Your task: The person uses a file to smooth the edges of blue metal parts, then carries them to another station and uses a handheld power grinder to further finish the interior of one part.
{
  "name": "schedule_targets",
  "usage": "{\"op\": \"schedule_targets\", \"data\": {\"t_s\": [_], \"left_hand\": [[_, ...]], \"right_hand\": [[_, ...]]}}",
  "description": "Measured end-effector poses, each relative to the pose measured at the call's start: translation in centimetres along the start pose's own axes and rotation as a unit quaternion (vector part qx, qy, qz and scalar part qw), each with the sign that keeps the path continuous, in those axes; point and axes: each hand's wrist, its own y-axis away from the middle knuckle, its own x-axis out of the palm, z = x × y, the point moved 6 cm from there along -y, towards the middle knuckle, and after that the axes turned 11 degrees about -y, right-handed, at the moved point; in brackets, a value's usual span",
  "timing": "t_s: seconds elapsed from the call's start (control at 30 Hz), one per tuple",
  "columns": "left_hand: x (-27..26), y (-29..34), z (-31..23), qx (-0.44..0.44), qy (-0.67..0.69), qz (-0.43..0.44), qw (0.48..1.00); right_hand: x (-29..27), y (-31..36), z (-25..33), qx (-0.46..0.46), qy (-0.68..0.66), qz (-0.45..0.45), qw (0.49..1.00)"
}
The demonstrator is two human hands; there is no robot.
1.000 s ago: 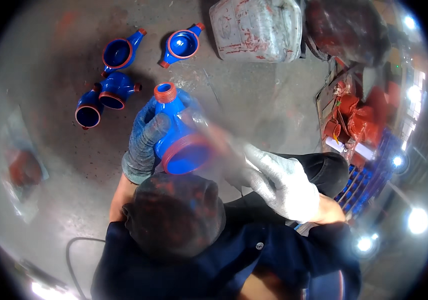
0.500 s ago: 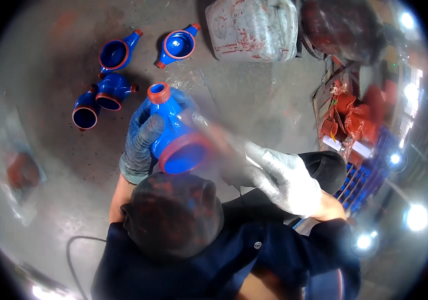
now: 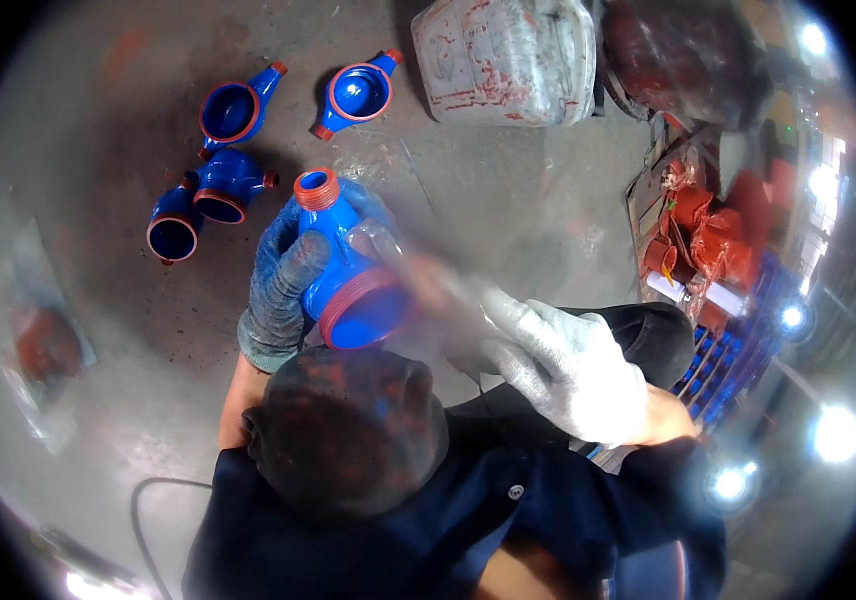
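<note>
My left hand, in a grey-blue work glove, grips a blue water meter body from its left side. The body's narrow red threaded end points up and away, and its wide red-threaded mouth faces me. My right hand, in a white glove, is closed round a blurred handheld tool. The tool reaches left, its pale tip overlapping the right side of the blue body in view. Motion blur hides the tool's exact kind and whether the tip touches.
Several similar blue bodies lie on the grey floor at the far left. A paint-stained white bucket and a dark rounded container stand at the back. Orange-red parts sit at the right. A dark, red-stained rounded shape is below my hands.
The blue water meter body stays almost where it was in my left hand. My right hand and the blurred tool have shifted slightly left.
</note>
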Motion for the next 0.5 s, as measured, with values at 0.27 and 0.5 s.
{"op": "schedule_targets", "data": {"t_s": [0.27, 0.5], "left_hand": [[-0.7, 0.2, -0.1, -0.015, -0.024, -0.001, 1.000], [-1.3, 0.3, 0.7, -0.014, -0.009, -0.017, 1.000]], "right_hand": [[1.1, 0.1, -0.2, -0.003, -0.024, -0.024, 0.999], [1.2, -0.2, -0.2, -0.019, -0.042, -0.039, 0.998]]}}
